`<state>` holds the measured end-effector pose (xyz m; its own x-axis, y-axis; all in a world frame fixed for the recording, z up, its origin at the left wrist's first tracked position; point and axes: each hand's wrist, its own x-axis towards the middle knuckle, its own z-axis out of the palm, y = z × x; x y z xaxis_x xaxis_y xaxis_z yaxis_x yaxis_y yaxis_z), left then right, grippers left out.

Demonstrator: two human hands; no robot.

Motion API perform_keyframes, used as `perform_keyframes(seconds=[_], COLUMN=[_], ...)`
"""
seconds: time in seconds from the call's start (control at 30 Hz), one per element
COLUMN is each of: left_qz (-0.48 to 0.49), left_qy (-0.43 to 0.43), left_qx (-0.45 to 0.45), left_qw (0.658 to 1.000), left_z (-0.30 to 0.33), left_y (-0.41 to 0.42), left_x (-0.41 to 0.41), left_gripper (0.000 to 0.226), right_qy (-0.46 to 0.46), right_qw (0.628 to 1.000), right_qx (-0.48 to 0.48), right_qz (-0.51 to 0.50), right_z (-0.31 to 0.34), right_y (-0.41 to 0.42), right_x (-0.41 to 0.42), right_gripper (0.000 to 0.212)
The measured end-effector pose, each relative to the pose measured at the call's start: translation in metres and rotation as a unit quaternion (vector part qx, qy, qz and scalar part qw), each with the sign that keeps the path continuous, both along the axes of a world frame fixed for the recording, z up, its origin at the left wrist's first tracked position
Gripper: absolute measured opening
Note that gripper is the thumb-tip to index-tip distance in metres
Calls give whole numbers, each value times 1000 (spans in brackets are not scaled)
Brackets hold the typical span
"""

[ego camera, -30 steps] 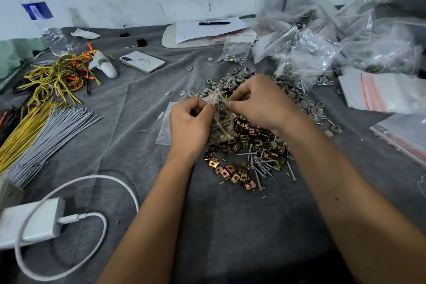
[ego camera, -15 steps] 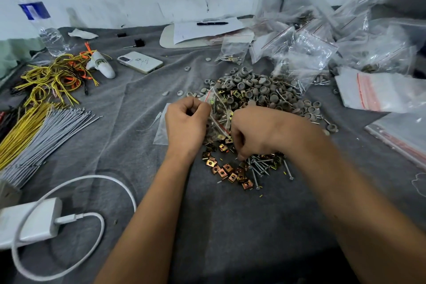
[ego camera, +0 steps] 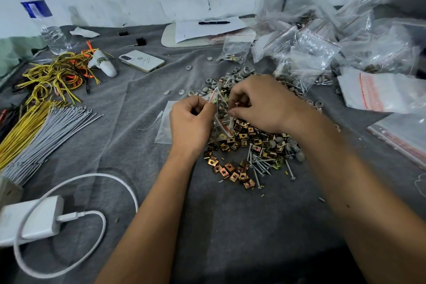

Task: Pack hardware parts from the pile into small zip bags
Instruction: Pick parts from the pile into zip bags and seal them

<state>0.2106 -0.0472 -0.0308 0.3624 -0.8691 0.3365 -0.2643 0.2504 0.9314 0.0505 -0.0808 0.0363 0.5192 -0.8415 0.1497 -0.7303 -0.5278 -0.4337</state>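
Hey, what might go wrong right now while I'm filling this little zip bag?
The left hand pinches only one edge of the zip bag, so its mouth may sag and the part in the right hand could miss. The bag hangs over the clip nuts, so a dropped piece would vanish among them.
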Motion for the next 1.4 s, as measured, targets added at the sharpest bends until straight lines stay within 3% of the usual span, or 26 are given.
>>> perform_keyframes(seconds=[0.27, 0.5, 0.67, 0.8, 0.97, 1.07, 1.13, 1.2, 1.4], left_qz=[7, 65, 116, 117, 107, 93, 100, 98, 109], left_qy=[37, 69, 123, 226, 264, 280, 241, 258, 243], left_qx=[-5, -37, -70, -62, -38, -39, -36, -30, -18], left_qw=[999, 995, 983, 965, 958, 955, 965, 961, 964], left_z=[1, 2, 7, 7, 7, 7, 7, 7, 7], left_y=[-1, 0, 1, -2, -4, -3, -1, -1, -2], left_x=[2, 4, 8, 10, 11, 10, 9, 9, 10], left_gripper=[22, 28, 21, 41, 41, 43, 36, 39, 42], right_qy=[-95, -225, -101, -21, -46, 5, 45, 64, -6], right_qw=[995, 973, 992, 994, 990, 989, 989, 988, 993], right_qx=[-16, -29, -80, -110, -122, -96, -76, -73, -65], right_qz=[33, -37, 7, 7, 51, 112, 120, 117, 94], right_z=[-12, -16, -30, -45, -48, -49, -51, -52, -56], right_y=[-3, -16, -19, -16, -11, -8, -8, -8, -9], right_x=[10, -6, -8, -7, -2, 3, 4, 3, 2], right_gripper=[24, 17, 13, 17, 20, 19, 26, 30, 19])
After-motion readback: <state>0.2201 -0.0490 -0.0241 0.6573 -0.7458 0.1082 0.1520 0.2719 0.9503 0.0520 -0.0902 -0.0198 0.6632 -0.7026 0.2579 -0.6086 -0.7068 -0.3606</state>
